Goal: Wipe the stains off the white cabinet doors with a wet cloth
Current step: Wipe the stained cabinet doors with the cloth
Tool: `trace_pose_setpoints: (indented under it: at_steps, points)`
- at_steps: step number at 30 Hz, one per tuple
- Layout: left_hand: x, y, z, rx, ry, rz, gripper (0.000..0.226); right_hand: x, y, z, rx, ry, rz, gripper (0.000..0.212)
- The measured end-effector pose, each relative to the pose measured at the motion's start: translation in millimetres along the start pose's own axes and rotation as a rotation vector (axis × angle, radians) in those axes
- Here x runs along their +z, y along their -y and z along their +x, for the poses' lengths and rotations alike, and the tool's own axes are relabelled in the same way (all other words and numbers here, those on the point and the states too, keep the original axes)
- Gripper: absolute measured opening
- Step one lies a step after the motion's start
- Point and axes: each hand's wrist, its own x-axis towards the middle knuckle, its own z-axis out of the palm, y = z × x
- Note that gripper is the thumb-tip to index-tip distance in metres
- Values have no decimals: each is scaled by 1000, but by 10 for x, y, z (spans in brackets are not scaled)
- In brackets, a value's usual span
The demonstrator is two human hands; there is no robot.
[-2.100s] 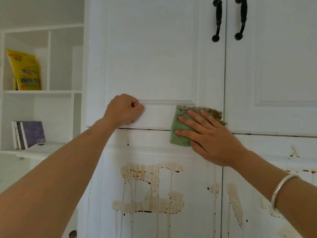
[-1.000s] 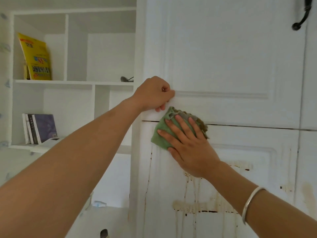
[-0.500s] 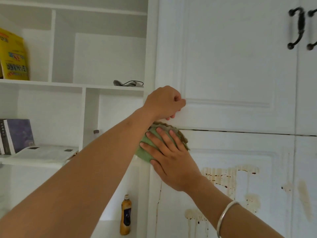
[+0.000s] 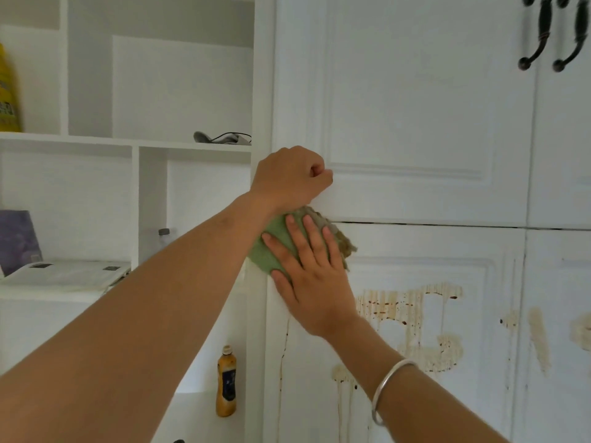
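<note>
My right hand (image 4: 308,276) lies flat on a green cloth (image 4: 267,251), pressing it against the top left corner of the lower white cabinet door (image 4: 431,251). My left hand (image 4: 289,179) is a closed fist resting on the bottom left corner of the upper door (image 4: 415,107), just above the cloth; my left forearm hides part of the cloth. Brown drip stains (image 4: 415,324) cover the lower door's panel to the right of and below my right hand. More stains (image 4: 537,334) mark the neighbouring lower door.
Two black handles (image 4: 550,36) hang at the top right. Open white shelves (image 4: 128,142) stand to the left, holding a yellow bag (image 4: 8,91), a grey item with a cord (image 4: 220,138), papers (image 4: 64,276) and an orange bottle (image 4: 226,382) lower down.
My right hand has slid the cloth leftward along the top edge of the lower door to its left corner. My left fist has moved left with it along the upper door.
</note>
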Motion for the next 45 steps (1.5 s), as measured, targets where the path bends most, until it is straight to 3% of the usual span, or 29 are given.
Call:
trace_pose_setpoints:
  at_steps: [5, 10, 18, 25, 30, 32, 34, 37, 40, 45]
  points:
    - [26, -11, -42, 55, -3, 114, 31, 96, 136, -299, -58, 72, -34, 52]
    - [252, -60, -496, 185, 121, 260, 38, 187, 307, -855, -91, 198, -36, 51]
    - [338, 65, -806, 91, 256, 164, 41, 45, -186, -897, -342, 274, -154, 49]
    - [440, 3, -851, 1, 166, 181, 36, -191, -672, -1043, 127, 160, -148, 55]
    - [482, -23, -834, 21, 155, 199, 34, 10, -342, -1087, 914, -45, 80, 62]
    - [493, -27, -839, 9, 155, 193, 34, 77, -134, -971, 1094, -108, 154, 63]
    - [506, -25, -843, -11, 149, 187, 34, 103, 21, -999, 981, -51, 108, 61]
    - [504, -16, -831, -18, 145, 168, 34, 51, 77, -1122, 547, 78, -32, 59]
    - [491, -13, -828, -35, 143, 136, 36, -82, -145, -995, 250, 102, -84, 58]
    - [512, -59, -878, -57, 117, 157, 39, -163, -336, -853, 48, 123, -68, 58]
